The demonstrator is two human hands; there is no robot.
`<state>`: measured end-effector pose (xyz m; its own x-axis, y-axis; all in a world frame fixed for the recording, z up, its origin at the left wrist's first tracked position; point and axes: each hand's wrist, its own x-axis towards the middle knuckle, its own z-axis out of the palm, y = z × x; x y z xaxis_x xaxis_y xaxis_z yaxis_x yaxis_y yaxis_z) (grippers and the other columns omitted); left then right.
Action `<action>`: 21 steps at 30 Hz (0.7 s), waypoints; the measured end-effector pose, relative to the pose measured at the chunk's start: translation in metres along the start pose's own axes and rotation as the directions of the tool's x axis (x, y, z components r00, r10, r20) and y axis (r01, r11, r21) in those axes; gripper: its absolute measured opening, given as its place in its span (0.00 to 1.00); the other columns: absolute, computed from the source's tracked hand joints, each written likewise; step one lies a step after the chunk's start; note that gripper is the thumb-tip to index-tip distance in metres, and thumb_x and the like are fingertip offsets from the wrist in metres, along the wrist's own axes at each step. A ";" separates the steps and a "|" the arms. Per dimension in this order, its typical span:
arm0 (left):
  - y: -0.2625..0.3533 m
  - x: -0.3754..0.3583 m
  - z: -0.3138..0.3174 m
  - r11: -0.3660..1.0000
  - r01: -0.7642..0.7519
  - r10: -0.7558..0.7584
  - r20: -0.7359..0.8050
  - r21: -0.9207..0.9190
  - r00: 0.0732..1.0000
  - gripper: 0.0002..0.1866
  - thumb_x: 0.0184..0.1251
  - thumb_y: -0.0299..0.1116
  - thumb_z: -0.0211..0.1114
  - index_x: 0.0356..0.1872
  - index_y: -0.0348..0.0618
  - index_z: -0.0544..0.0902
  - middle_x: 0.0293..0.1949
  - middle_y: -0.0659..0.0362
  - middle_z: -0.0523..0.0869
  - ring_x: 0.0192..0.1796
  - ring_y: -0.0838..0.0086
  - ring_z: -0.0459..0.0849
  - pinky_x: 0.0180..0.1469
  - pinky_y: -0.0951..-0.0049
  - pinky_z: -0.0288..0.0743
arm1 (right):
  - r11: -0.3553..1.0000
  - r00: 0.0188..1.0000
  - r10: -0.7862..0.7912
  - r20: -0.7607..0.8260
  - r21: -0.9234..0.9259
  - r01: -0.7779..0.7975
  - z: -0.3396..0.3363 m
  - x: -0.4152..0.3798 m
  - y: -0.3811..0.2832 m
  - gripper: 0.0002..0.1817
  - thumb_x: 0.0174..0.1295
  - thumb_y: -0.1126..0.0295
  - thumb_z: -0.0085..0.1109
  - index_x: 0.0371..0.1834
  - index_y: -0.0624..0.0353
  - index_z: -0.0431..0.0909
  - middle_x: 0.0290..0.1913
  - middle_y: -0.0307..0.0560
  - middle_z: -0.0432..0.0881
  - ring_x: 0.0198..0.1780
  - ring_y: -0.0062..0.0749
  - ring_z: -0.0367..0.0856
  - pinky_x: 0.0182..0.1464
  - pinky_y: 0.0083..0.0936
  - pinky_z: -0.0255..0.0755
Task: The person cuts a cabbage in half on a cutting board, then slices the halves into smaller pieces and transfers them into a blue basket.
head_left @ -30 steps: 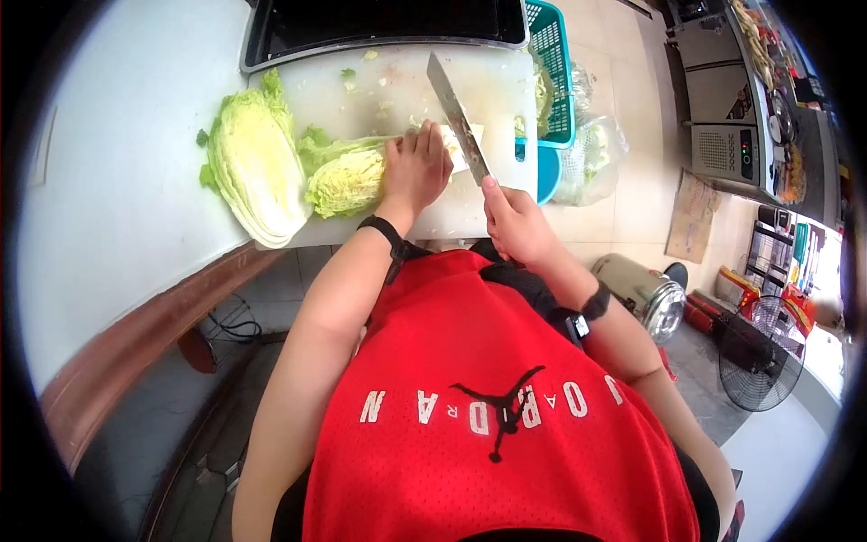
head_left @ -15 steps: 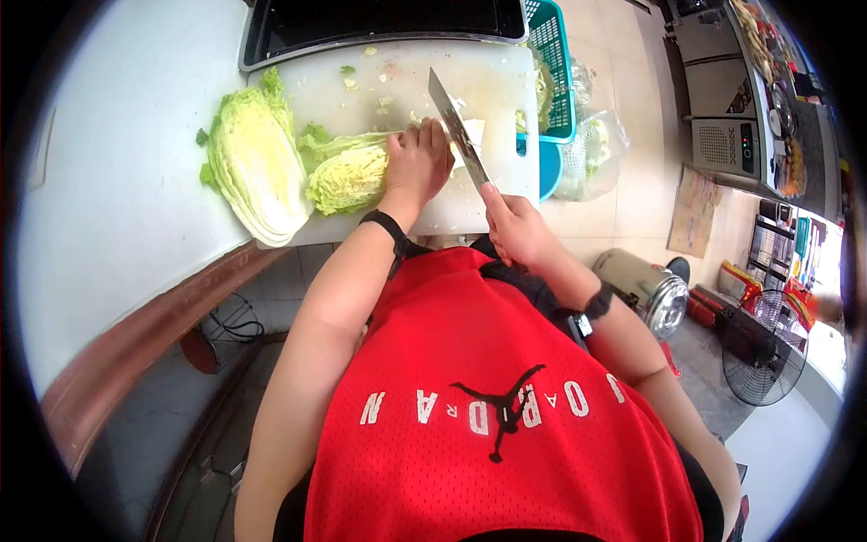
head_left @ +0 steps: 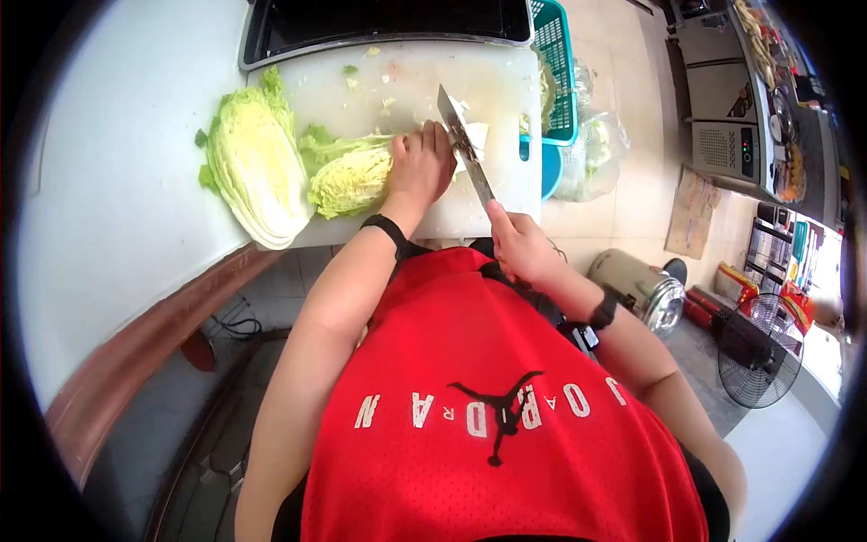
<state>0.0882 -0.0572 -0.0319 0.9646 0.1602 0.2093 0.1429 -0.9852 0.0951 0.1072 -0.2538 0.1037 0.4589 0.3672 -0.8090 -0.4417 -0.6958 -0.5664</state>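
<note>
The right hand (head_left: 522,246) has its fingers clamped round the handle of a broad kitchen knife (head_left: 466,147), blade angled away across the white cutting board (head_left: 492,86). And there's the left hand (head_left: 423,167), fingers close together, curved over a halved napa cabbage (head_left: 350,183) that lies on the board, its pale stem end (head_left: 479,137) showing past the blade. Those fingertips look mighty near the steel! Good form here, I'd judge, means tucking the tips back, letting the knuckles guide the flat of the blade, and pressing firmly so the loose leaves don't splay. A smooth forward stroke beats a chop, and even spacing should keep the slices uniform. Whether the edge is biting into leaf, I can't tell. Over on the left, a second cabbage half (head_left: 257,167) lies across the board's edge, just beside the first.
</note>
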 end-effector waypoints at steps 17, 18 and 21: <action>-0.001 -0.004 -0.003 0.998 -0.043 0.046 -0.059 0.039 0.997 0.22 0.68 0.38 0.56 0.57 0.34 0.81 0.55 0.50 0.84 0.58 0.59 0.78 0.62 0.54 0.65 | 0.988 0.988 -0.118 -0.105 -0.115 0.105 0.022 0.110 0.018 0.44 0.76 0.35 0.42 0.26 0.73 0.80 0.20 0.61 0.80 0.23 0.47 0.83 0.30 0.42 0.78; 0.000 -0.006 -0.001 0.998 -0.050 0.053 -0.061 0.039 0.997 0.22 0.68 0.38 0.56 0.57 0.34 0.81 0.55 0.50 0.84 0.58 0.59 0.78 0.62 0.54 0.65 | 0.988 0.987 -0.119 -0.109 -0.110 0.107 0.021 0.114 0.017 0.44 0.76 0.35 0.42 0.26 0.73 0.80 0.20 0.61 0.80 0.23 0.47 0.83 0.30 0.42 0.78; -0.002 -0.002 -0.005 0.996 -0.072 0.078 -0.115 0.058 0.990 0.24 0.68 0.39 0.58 0.59 0.33 0.79 0.56 0.49 0.84 0.59 0.58 0.78 0.62 0.55 0.65 | 0.995 0.995 -0.095 -0.043 0.019 0.096 0.015 0.117 0.006 0.42 0.76 0.34 0.42 0.22 0.66 0.76 0.16 0.49 0.74 0.15 0.36 0.77 0.19 0.35 0.71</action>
<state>0.0844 -0.0548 -0.0276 0.9411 0.0889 0.3262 0.0862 -0.9960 0.0230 0.1463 -0.2054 0.0033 0.5316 0.4052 -0.7438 -0.4103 -0.6451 -0.6446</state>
